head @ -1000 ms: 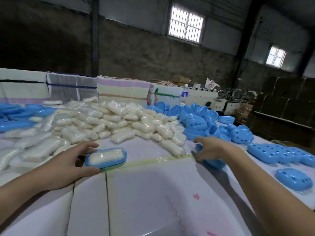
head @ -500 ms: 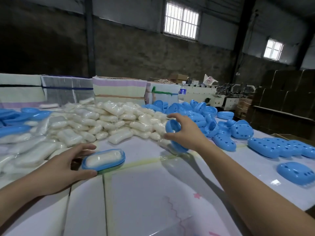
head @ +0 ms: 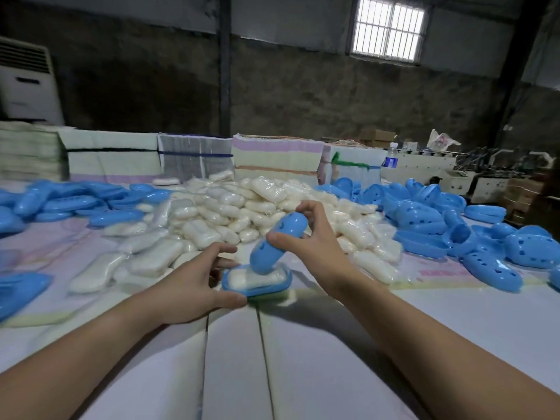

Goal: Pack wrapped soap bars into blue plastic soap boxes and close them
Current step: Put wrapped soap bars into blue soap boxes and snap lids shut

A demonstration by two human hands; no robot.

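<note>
A dim hall with a rough, dark concrete wall [head: 303, 95] and a barred window [head: 388, 28] letting in daylight. A white standing air conditioner [head: 27, 83] is at far left; a dark steel pillar [head: 225, 65] rises behind stacked paper bundles [head: 277, 154]

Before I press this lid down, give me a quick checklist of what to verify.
1. Wrapped soap bar lies inside the blue base: ok.
2. Left hand holds the base at its left end: ok.
3. Right hand grips the lid: ok.
4. Lid level over base: not ok, it stands tilted, low end on the soap.
5. Wrapper clear of the rim: cannot tell.
</note>
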